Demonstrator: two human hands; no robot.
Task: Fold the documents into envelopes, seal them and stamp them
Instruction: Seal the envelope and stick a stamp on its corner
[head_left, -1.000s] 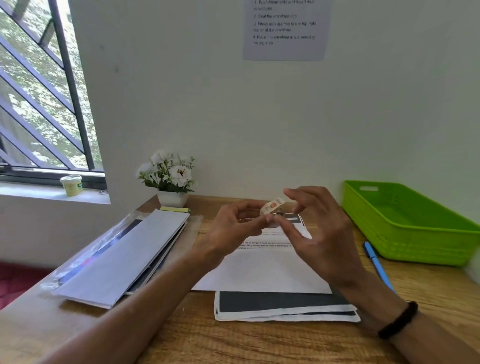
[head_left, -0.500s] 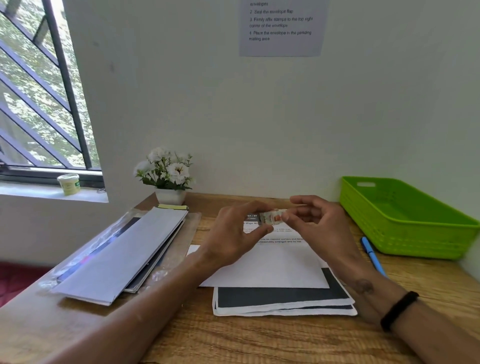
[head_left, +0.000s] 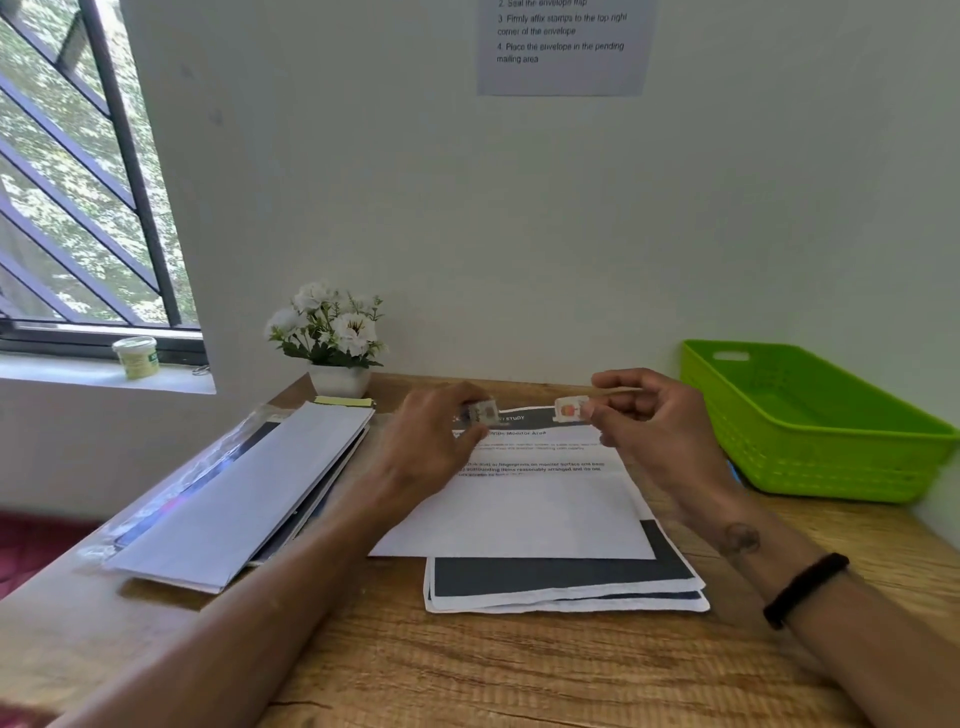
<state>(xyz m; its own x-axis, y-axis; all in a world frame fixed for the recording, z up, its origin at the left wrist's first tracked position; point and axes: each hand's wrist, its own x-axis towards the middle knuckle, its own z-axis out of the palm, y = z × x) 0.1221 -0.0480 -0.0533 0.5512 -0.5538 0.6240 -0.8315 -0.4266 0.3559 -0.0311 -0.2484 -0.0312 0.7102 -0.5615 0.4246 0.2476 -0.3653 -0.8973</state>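
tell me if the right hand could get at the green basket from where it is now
Probably yes: the right hand hovers just beside the green basket with bare desk between them, but its fingers are pinching a stamp, so its grip isn't free.

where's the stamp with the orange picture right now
In the head view the orange stamp is pinched in the right hand, held above the far end of the printed document, just right of centre, with the green basket further right.
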